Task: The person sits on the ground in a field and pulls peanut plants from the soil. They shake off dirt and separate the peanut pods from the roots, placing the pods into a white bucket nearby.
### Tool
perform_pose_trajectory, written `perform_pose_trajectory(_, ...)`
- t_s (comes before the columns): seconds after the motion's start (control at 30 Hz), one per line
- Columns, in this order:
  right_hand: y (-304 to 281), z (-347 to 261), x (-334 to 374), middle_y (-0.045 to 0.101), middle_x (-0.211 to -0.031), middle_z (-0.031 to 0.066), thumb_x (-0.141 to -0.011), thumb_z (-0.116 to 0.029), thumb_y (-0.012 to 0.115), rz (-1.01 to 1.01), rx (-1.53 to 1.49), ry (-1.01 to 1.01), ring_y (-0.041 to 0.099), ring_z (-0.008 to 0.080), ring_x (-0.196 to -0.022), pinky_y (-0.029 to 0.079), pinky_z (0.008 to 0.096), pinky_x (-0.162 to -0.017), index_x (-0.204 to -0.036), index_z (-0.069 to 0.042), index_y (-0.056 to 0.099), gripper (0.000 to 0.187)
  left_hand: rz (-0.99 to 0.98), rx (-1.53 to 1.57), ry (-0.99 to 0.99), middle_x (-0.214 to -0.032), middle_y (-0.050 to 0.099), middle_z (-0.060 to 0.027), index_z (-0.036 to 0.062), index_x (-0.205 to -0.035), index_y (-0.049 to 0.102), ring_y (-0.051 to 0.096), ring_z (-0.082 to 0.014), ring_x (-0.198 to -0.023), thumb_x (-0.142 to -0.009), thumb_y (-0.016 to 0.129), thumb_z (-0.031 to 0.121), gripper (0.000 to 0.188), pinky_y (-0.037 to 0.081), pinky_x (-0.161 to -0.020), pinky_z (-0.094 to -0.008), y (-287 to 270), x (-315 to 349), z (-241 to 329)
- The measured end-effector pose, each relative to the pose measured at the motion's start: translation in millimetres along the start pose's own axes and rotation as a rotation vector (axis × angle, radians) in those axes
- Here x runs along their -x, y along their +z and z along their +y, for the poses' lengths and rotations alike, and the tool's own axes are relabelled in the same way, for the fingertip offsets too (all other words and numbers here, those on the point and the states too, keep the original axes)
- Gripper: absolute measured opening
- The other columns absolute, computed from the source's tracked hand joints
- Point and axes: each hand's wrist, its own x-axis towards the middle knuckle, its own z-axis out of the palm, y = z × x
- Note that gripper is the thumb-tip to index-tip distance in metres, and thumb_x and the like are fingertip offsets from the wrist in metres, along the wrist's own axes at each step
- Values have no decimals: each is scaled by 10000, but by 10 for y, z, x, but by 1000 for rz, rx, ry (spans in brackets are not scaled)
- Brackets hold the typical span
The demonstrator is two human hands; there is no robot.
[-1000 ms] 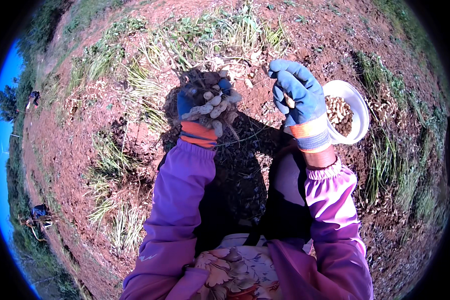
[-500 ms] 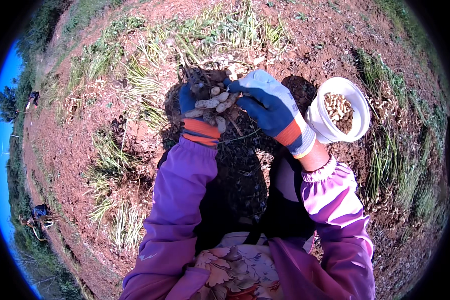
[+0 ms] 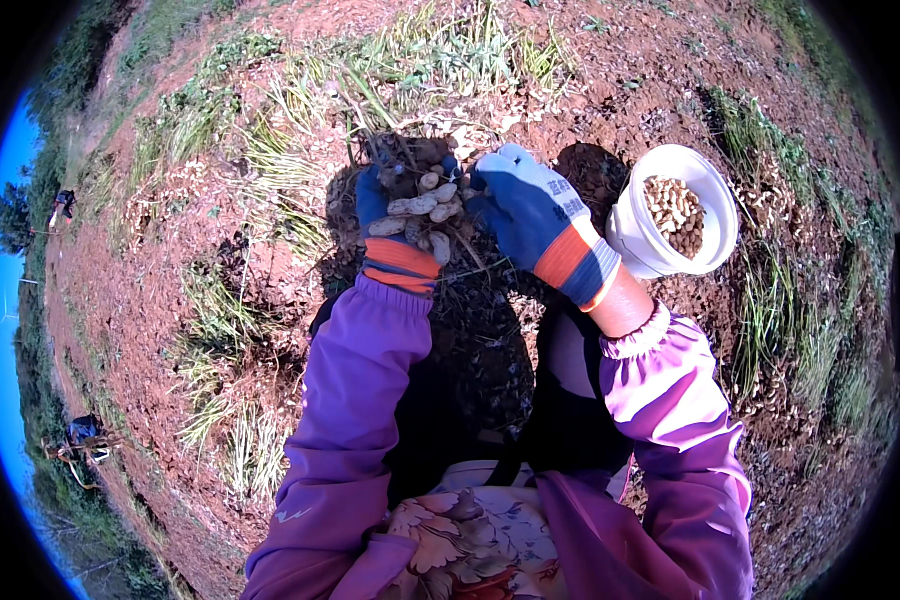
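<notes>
My left hand [image 3: 372,203], in a blue glove with an orange cuff, is closed around a peanut plant [image 3: 410,165] at its soil-covered roots. Several pale peanuts [image 3: 422,206] hang from the roots over the palm and wrist. Just to the right of that cluster is my right hand [image 3: 530,200], gloved in blue and grey. Its fingers curl inward, and whatever they hold, if anything, is hidden behind them. To the right of this hand, a white bucket [image 3: 625,225] contains many picked peanuts [image 3: 675,215].
Pulled plants with green stems [image 3: 440,50] lie beyond my hands, with more bundles [image 3: 255,445] to the left. Green stalks and peanuts [image 3: 770,320] lie right of the bucket. Reddish soil [image 3: 140,330] surrounds me. Two people appear far off at the left edge.
My right hand has turned and its fingers have drawn in, showing more of the glove's back. My left hand stays nearly still with the peanut plant.
</notes>
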Motion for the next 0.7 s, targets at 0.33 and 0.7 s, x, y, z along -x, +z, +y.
perform_pose_trajectory(0.33, -222, 633, 89, 538, -874, 215, -776, -144, 564, 295, 349, 450, 559, 378, -803, 458, 432, -665, -858, -25, 520, 150, -152, -95, -8, -784, 528, -84, -89, -1165, 419, 479, -160, -545, -830, 458, 223, 460, 455, -452, -297, 193, 79, 101)
perform_pose_trajectory(0.7, -1042, 1299, 528, 540, -1041, 174, -748, -293, 653, 578, 723, 409, 506, 350, -988, 410, 414, -838, -1077, -120, 559, 383, -183, -21, -17, -744, 498, -54, -143, -1212, 347, 447, -150, -574, -845, 357, 450, 698, 411, -516, -269, 75, 33, 207)
